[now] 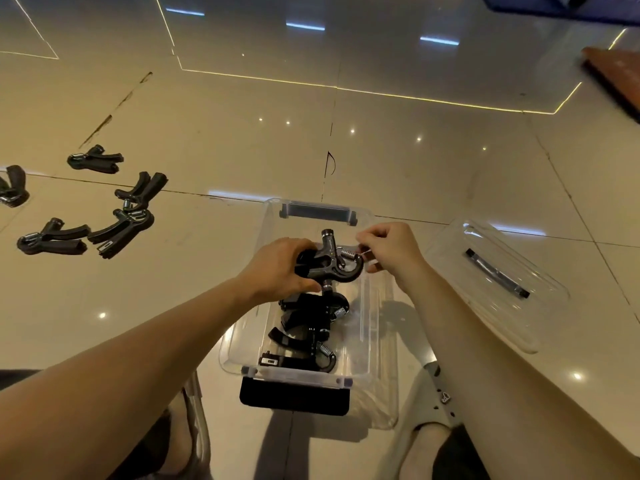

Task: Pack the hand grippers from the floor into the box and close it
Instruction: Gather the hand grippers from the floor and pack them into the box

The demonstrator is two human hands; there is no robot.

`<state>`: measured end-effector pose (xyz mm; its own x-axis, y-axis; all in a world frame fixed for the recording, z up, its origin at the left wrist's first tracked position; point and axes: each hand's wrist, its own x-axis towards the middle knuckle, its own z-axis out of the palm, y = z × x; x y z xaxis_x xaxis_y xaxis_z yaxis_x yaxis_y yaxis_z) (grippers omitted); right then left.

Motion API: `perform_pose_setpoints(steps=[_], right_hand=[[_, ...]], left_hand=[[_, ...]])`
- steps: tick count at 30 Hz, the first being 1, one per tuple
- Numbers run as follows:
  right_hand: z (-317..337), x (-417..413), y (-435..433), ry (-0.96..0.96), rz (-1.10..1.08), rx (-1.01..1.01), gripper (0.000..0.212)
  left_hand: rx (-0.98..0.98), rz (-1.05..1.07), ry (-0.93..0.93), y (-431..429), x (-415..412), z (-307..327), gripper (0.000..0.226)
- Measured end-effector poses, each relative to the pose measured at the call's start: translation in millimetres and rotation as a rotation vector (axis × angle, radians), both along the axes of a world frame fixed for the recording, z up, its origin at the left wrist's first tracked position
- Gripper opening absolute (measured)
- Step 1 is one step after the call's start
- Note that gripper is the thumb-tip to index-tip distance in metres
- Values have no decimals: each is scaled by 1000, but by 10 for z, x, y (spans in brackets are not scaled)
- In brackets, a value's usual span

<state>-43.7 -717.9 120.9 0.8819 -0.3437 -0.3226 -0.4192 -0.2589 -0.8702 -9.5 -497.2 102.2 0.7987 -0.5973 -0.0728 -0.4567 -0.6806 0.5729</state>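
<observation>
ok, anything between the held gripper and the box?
Nothing visible. The left hand holds the gripper over the open box; the right hand pinches a white tag at its spring. The lid lies on the floor to the right. Packed grippers lie in the near part.

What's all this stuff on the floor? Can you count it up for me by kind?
Clear box: 1
Clear lid: 1
Hand grippers on the floor: 5
Hand grippers inside the box: 2, as far as shows
Hand gripper in the left hand: 1
Total: 10
</observation>
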Motion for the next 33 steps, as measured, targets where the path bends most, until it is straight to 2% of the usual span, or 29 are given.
perform_pose_setpoints(steps=[2,4,6,12,18,28,33], right_hand=[[-58,36,-111,-55,-56,-242,7],[-123,28,-147,-20,-49,-396,34],[-207,-5,-97,17,17,-421,51],[-402,-135,48,-60,39,-512,33],[-523,-279,179,-111,-8,-501,45],[-564,-294,161,-133,-17,-495,46],[-598,-289,153,-141,-15,-499,46]], left_hand=[[53,-15,129,62,-70,-116,58],[132,-32,209,115,-164,-275,59],[211,-48,221,135,-256,-404,57],[282,-35,258,190,-456,-663,49],[308,-46,273,182,-466,-718,48],[473,-131,263,179,-483,-806,48],[507,-138,257,175,-489,-877,59]])
